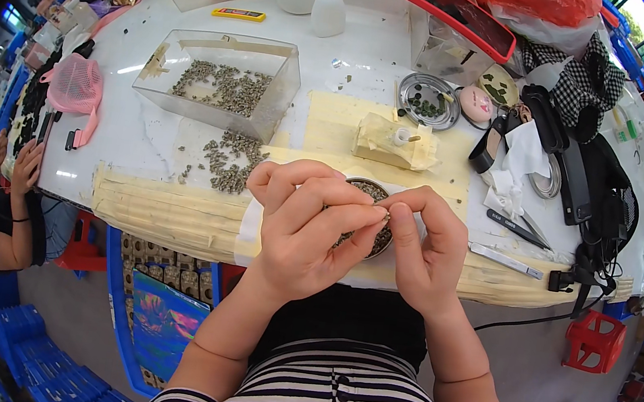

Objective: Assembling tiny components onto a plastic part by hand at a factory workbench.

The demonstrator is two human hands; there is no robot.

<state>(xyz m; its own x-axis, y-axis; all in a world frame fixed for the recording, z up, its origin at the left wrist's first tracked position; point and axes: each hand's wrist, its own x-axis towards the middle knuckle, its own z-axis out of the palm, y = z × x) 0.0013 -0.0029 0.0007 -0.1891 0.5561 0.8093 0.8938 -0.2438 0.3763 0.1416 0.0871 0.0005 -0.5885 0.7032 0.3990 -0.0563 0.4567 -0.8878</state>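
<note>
My left hand (311, 220) and my right hand (429, 252) meet over a round dish (371, 183) near the table's front edge. Thumb and forefinger of each are pinched together, the fingertips almost touching. A tiny piece seems to sit between them, mostly hidden by the fingers and too small to name. Small grey-brown pieces (357, 242) fill the dish, which my hands partly cover. More of the same pieces lie in a loose pile (231, 163) to the left, and others are in a clear rectangular box (272, 113) behind that pile.
Beyond the dish stands a tape-wrapped block (382, 148). A round metal tray (454, 114) holds dark green pieces. Tweezers (518, 227) and a silver tool (505, 260) lie at right. A red-cased phone (453, 11) leans at the back. At far left, another person's hand (25, 166) shows.
</note>
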